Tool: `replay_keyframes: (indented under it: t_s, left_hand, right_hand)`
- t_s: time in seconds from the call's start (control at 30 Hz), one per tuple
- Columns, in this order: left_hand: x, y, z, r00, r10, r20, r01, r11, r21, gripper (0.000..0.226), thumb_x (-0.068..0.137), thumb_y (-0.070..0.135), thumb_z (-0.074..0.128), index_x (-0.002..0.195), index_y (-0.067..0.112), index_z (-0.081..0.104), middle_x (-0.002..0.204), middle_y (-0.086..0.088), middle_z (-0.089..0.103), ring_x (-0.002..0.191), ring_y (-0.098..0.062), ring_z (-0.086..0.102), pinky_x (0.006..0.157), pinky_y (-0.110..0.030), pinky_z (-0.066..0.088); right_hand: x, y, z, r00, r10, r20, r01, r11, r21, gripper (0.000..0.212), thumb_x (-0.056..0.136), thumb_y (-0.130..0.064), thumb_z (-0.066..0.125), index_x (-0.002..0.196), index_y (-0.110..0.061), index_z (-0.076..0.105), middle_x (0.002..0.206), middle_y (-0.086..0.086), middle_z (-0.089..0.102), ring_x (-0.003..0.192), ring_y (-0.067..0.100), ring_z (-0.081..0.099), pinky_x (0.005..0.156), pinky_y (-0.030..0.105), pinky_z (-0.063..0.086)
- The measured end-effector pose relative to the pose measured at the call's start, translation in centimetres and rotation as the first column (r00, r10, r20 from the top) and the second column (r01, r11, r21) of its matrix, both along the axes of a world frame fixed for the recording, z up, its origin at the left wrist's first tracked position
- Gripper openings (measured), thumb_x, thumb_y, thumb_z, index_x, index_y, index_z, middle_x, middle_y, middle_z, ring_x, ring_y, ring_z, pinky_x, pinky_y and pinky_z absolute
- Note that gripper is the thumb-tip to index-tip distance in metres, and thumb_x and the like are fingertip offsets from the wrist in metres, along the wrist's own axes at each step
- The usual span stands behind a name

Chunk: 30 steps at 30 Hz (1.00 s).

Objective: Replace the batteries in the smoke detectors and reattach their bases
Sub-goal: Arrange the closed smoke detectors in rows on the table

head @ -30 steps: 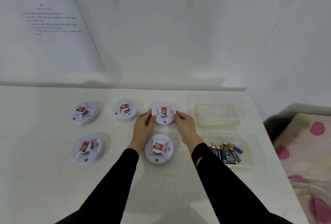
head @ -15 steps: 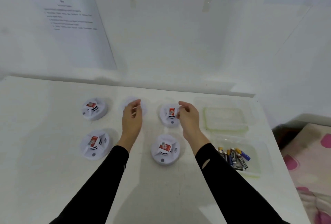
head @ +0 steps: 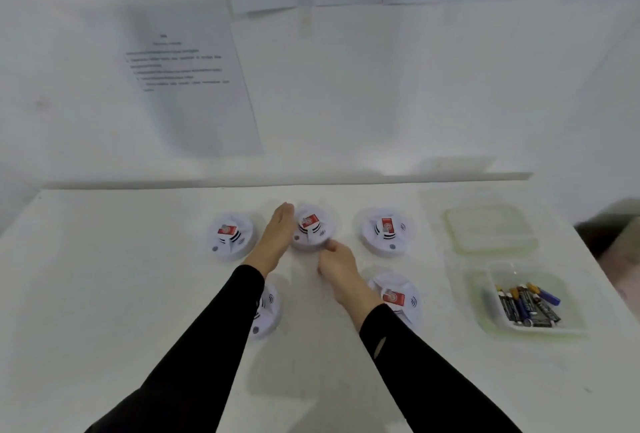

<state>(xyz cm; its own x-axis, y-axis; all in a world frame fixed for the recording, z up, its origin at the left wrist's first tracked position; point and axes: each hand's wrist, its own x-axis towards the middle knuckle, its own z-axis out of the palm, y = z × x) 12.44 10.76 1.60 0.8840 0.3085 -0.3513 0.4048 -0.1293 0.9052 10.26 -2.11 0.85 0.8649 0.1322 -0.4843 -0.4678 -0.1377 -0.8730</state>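
Both hands are now working at the back-middle detector (head: 311, 228), having left the back-right detector (head: 386, 231) they were flanking a second ago. The left hand (head: 273, 242) is lying along its 9 o'clock side, fingers (head: 284, 216) straight and together, touching the housing. The right hand (head: 337, 266) is sitting at its 6 o'clock rim with fingers curled (motion blur is hiding whether they are actually gripping the rim, so I cannot tell).

All five units are resting red label up on the white table (head: 104, 276). The back-left detector (head: 230, 236) is sitting just beside the left hand at 9 o'clock, leaving it only a narrow gap. The front-left detector (head: 272, 308) is showing partly from under the left sleeve (head: 207, 346), and the front-right detector (head: 403, 297) is peeking out past the right wrist.

At 3 o'clock, a clear lid (head: 490, 230) is lying flat, and at 4 o'clock a clear tub (head: 540, 328) is holding loose batteries (head: 526, 304), close to the table's right edge. The far edge is running along the wall at 12 o'clock, not far behind the back row. Bare tabletop is stretching wide toward 9 o'clock and down to 6 o'clock between the forearms.
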Motion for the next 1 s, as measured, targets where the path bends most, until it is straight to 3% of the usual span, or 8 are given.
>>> replay_keyframes:
  t_s: [0.07, 0.13, 0.23, 0.47, 0.6, 0.7, 0.8, 1.0]
  left_hand:
    - [-0.2, 0.9, -0.7, 1.0, 0.01, -0.008, -0.01, 1.0, -0.005, 0.057, 0.105, 0.041, 0.038, 0.155, 0.016, 0.028, 0.163, -0.003, 0.025, 0.146, -0.021, 0.031, 0.12, -0.036, 0.025]
    - [-0.7, 1.7, -1.4, 0.999, -0.008, 0.031, 0.009, 0.998, -0.055, 0.048, 0.104, 0.036, 0.044, 0.146, 0.012, 0.046, 0.15, -0.009, 0.047, 0.136, -0.028, 0.047, 0.11, -0.043, 0.043]
    - [-1.8, 2.1, -1.7, 0.994, -0.027, 0.102, 0.046, 0.98, -0.192, 0.038, 0.105, 0.031, 0.046, 0.136, 0.011, 0.055, 0.13, -0.009, 0.064, 0.118, -0.026, 0.063, 0.088, -0.031, 0.057]
    - [-3.1, 3.7, -2.5, 0.973, -0.172, 0.156, 0.209, 0.942, -0.262, 0.044, 0.1, 0.006, 0.054, 0.143, 0.014, 0.051, 0.132, -0.007, 0.065, 0.119, -0.02, 0.064, 0.098, -0.031, 0.054]
    - [-2.9, 3.9, -2.4, 0.957, -0.232, 0.174, 0.274, 0.92, -0.279, 0.044, 0.102, 0.012, 0.052, 0.145, 0.02, 0.05, 0.133, -0.002, 0.065, 0.121, -0.015, 0.063, 0.102, -0.029, 0.051]
    - [-2.7, 3.8, -2.8, 0.978, -0.135, 0.158, 0.178, 0.935, -0.306, 0.049, 0.101, 0.015, 0.056, 0.147, 0.02, 0.044, 0.134, -0.011, 0.062, 0.117, -0.019, 0.065, 0.098, -0.031, 0.054]
    - [-2.8, 3.4, -2.8, 0.985, -0.034, 0.166, 0.087, 0.942, -0.324, 0.039, 0.098, 0.013, 0.06, 0.135, 0.021, 0.05, 0.125, -0.02, 0.064, 0.109, -0.023, 0.068, 0.089, -0.027, 0.057]
    - [-2.6, 3.4, -2.9, 0.982, -0.041, 0.184, 0.105, 0.928, -0.357, 0.039, 0.098, 0.013, 0.06, 0.136, 0.018, 0.052, 0.124, -0.018, 0.066, 0.114, -0.024, 0.067, 0.091, -0.026, 0.056]
  right_hand:
    - [-0.1, 0.4, -0.4, 0.995, -0.079, 0.058, 0.077, 0.996, 0.034, 0.033, 0.088, -0.007, 0.043, 0.111, -0.024, 0.059, 0.103, 0.004, 0.066, 0.082, 0.017, 0.059, 0.071, 0.025, 0.048]
    - [0.0, 0.0, -0.5, 0.987, -0.107, 0.118, 0.098, 0.992, 0.08, 0.041, 0.09, -0.011, 0.055, 0.128, -0.025, 0.048, 0.115, 0.002, 0.062, 0.101, 0.017, 0.06, 0.078, 0.019, 0.049]
    - [0.7, -0.9, -0.5, 0.979, -0.061, 0.193, 0.036, 0.991, 0.128, 0.053, 0.087, -0.013, 0.067, 0.135, -0.018, 0.045, 0.12, 0.003, 0.063, 0.105, 0.014, 0.062, 0.073, 0.015, 0.048]
    - [2.1, -2.1, -1.2, 0.979, 0.056, 0.197, -0.078, 0.991, 0.107, 0.061, 0.076, -0.011, 0.08, 0.128, -0.018, 0.05, 0.115, 0.009, 0.067, 0.103, 0.018, 0.066, 0.085, 0.026, 0.053]
    - [2.2, -2.1, -1.2, 0.975, 0.058, 0.214, -0.074, 0.995, 0.066, 0.062, 0.072, -0.011, 0.084, 0.122, -0.013, 0.048, 0.11, 0.011, 0.066, 0.098, 0.019, 0.067, 0.086, 0.031, 0.055]
    - [2.4, -2.3, -1.0, 0.964, 0.097, 0.247, -0.11, 0.993, 0.037, 0.062, 0.073, -0.011, 0.083, 0.123, -0.019, 0.046, 0.105, 0.01, 0.066, 0.092, 0.015, 0.066, 0.074, 0.021, 0.053]
    - [2.7, -2.3, -0.8, 0.94, 0.182, 0.289, -0.188, 0.982, -0.007, 0.07, 0.077, -0.012, 0.079, 0.134, -0.032, 0.045, 0.096, 0.01, 0.068, 0.082, 0.013, 0.064, 0.068, 0.014, 0.049]
    - [3.1, -2.3, -1.2, 0.921, 0.205, 0.333, -0.199, 0.979, -0.053, 0.07, 0.078, -0.013, 0.078, 0.135, -0.033, 0.043, 0.101, 0.016, 0.068, 0.085, 0.018, 0.066, 0.072, 0.016, 0.053]
